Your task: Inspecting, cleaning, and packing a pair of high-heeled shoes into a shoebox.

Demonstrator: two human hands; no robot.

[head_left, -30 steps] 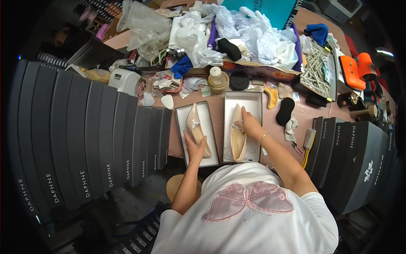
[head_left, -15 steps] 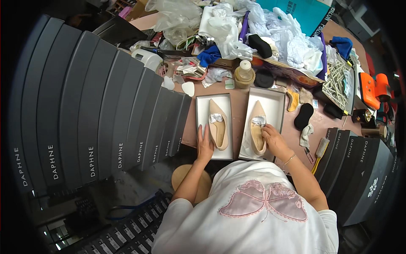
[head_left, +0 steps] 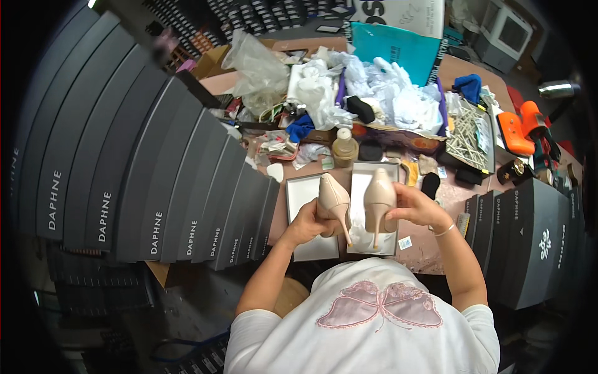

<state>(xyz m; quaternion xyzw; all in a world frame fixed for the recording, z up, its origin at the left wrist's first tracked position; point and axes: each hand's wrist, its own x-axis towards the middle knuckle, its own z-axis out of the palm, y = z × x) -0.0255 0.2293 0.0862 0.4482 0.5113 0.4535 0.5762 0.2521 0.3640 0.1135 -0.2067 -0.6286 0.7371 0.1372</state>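
Observation:
Two beige high-heeled shoes are up in my hands, their backs and thin heels turned toward me. My left hand (head_left: 306, 223) grips the left high-heeled shoe (head_left: 334, 201) from its left side. Around the right high-heeled shoe (head_left: 379, 194) closes my right hand (head_left: 413, 206), with the thumb near the heel. Beneath the left shoe lies a shallow open box part (head_left: 304, 250), white inside. Under the right shoe is a second open box (head_left: 387, 244) with white tissue paper (head_left: 360, 235) in it. The toes of both shoes are hidden from view.
Tall stacks of dark grey shoeboxes stand at the left (head_left: 140, 168) and right (head_left: 529, 240). Behind the open boxes are a bottle (head_left: 344, 149), a tub of white crumpled paper (head_left: 398, 100), a tray of small sticks (head_left: 468, 134) and an orange tool (head_left: 516, 132).
Both shoes, which lay on their sides in the two box parts, are now lifted and turned heels toward me. My left hand has taken hold of the left shoe. The view has tilted upward.

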